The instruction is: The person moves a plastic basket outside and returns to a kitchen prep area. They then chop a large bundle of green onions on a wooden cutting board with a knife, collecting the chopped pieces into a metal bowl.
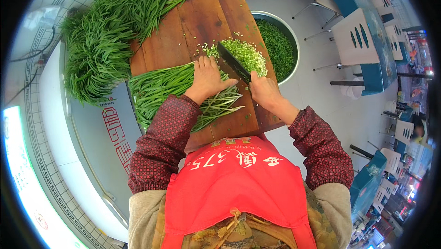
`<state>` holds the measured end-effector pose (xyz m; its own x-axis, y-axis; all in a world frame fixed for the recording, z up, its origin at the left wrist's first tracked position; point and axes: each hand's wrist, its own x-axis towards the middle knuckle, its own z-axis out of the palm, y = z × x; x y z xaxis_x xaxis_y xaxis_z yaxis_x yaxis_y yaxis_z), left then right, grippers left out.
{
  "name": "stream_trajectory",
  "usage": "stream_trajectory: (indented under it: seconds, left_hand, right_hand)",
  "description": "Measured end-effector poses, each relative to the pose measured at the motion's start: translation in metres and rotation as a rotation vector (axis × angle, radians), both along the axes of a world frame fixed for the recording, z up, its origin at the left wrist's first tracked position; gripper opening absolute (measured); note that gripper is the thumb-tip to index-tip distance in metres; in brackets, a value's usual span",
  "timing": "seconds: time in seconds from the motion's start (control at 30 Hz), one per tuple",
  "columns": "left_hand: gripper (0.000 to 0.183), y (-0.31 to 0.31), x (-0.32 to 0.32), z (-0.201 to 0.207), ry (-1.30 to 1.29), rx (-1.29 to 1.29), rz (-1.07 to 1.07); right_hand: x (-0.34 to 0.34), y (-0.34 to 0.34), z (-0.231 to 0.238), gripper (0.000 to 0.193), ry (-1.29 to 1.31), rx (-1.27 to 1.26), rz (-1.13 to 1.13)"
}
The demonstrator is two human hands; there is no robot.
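A bundle of long green garlic chives (pixel 161 90) lies across the wooden cutting board (pixel 202 19), its pale ends toward the right. My left hand (pixel 209 80) presses on top of the bundle near those ends, fingers together and thumb out to the right. My right hand (pixel 265 91) grips the handle of a dark-bladed kitchen knife (pixel 233 62). The blade slants up and left from that hand, between the bundle and a heap of chopped pale-green chives (pixel 245 52). Small cut bits are scattered around the heap.
A large metal basin (pixel 296 46) of chopped greens stands beyond the board's right edge. Piles of uncut chives (pixel 98 42) lie at the far left, partly over the board. White chairs (pixel 353 37) and blue-green tables (pixel 383 56) stand to the right. A white appliance (pixel 59 111) stands at left.
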<state>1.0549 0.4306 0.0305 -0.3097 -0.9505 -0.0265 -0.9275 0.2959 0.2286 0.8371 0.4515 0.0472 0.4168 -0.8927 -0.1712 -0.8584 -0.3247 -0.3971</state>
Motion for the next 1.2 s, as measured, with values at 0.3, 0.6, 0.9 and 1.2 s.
stream_trajectory:
  seconds: [0.3,0.6,0.9,1.2]
  left_hand:
    - [0.025,0.065,-0.016,0.012,0.221,-0.160,-0.412]
    - [0.039,0.096,-0.041,-0.019,0.114,-0.156,-0.273]
    - [0.020,0.086,-0.034,-0.041,0.113,-0.403,-0.232]
    - [0.020,0.090,-0.038,-0.025,0.128,-0.316,-0.171]
  right_hand:
    - [0.000,0.006,-0.010,0.020,-0.064,-0.073,-0.003]
    - [0.006,0.011,-0.005,0.021,-0.005,-0.076,0.032]
    - [0.000,0.007,-0.010,0.021,-0.053,-0.082,0.021]
    - [-0.010,0.031,0.003,0.019,-0.102,-0.015,-0.012]
